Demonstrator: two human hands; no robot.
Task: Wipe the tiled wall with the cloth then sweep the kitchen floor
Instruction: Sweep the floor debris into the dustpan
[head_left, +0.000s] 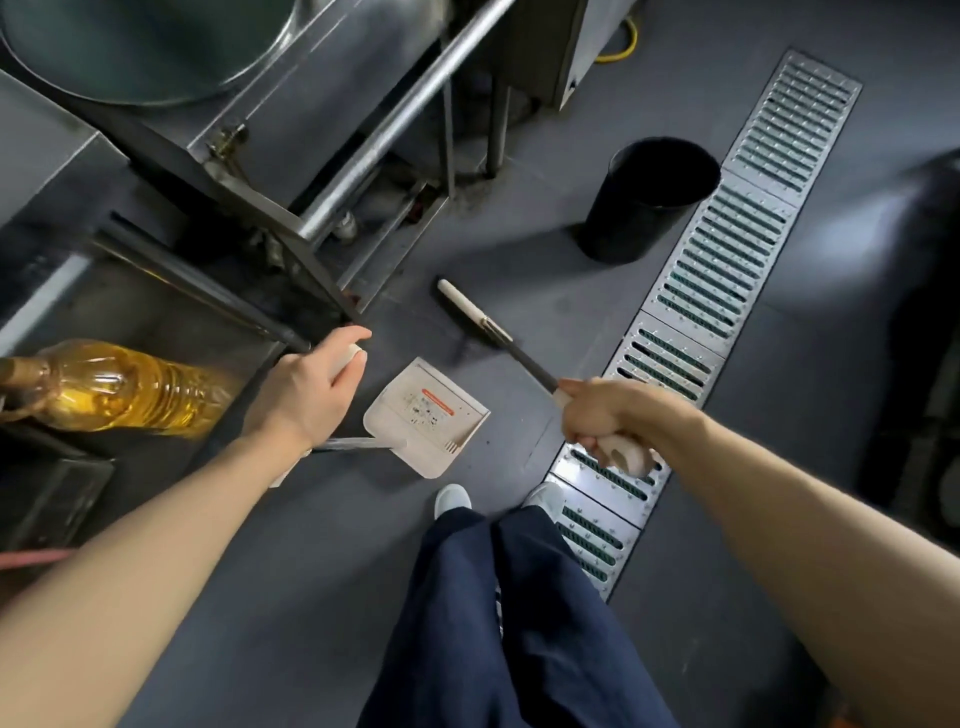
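Observation:
My right hand (605, 413) grips the pale top of a long-handled broom (488, 325). Its dark shaft slants away to a white broom head resting on the grey floor (322, 571). My left hand (306, 387) curls around the white top of the dustpan's upright handle. The cream dustpan (428, 415) sits flat on the floor between my hands, with small crumbs and an orange label inside it. Broom head and dustpan are apart. No cloth or tiled wall is visible.
A black bin (649, 202) stands beyond the broom. A metal drain grate (722, 291) runs diagonally on the right, partly under my right foot. Steel kitchen equipment with legs and pipes (363, 145) fills the upper left. A bottle of yellow oil (119, 387) lies at left.

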